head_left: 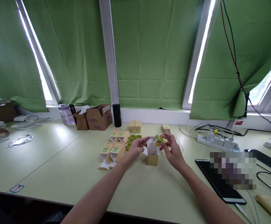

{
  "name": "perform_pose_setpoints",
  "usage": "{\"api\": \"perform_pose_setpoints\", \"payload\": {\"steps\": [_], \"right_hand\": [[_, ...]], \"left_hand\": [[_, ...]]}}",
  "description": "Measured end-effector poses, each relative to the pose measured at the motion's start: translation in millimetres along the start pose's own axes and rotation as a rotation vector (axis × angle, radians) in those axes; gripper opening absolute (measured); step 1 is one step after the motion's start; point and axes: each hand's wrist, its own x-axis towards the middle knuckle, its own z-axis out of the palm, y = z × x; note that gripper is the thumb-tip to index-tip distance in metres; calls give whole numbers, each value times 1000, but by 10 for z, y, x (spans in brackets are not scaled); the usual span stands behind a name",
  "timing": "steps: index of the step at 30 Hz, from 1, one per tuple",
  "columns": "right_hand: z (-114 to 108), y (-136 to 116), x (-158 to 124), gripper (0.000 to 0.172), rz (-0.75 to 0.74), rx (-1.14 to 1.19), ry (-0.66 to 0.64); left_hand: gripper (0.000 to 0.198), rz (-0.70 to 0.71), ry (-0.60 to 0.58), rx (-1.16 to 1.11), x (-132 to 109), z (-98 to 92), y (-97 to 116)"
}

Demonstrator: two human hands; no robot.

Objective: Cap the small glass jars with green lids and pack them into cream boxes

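Over the middle of the table, my right hand (172,151) grips a small green and white item (158,139) by its right side. That item is tilted above an open kraft box (152,160) with raised white flaps. My left hand (137,147) is at the box's upper left, its fingertips close to a flap; whether they pinch it is too small to tell. Left of the hands lie several kraft boxes (118,151) with green labels, some with open ends. Green lidded pieces (135,137) are grouped behind my left hand.
Two upright kraft boxes (134,127) stand farther back, near a black cylinder (117,115) and brown cartons (99,118). To the right are a power strip (216,143) with cables and a black tablet (219,182). A plastic packet (20,141) lies far left.
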Motion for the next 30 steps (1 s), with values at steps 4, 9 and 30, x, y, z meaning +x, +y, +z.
{"api": "perform_pose_setpoints", "payload": {"steps": [4,9,30], "right_hand": [[3,2,-3,33,-8,-92,-24],[16,-33,-34,32,-94,-243,-51],[79,-172,-124,13,-250,-378,-186]], "left_hand": [[81,-9,15,-33,-2,13,-16],[81,5,35,-4,-2,23,-39],[77,21,78,35,-22,50,-15]]}}
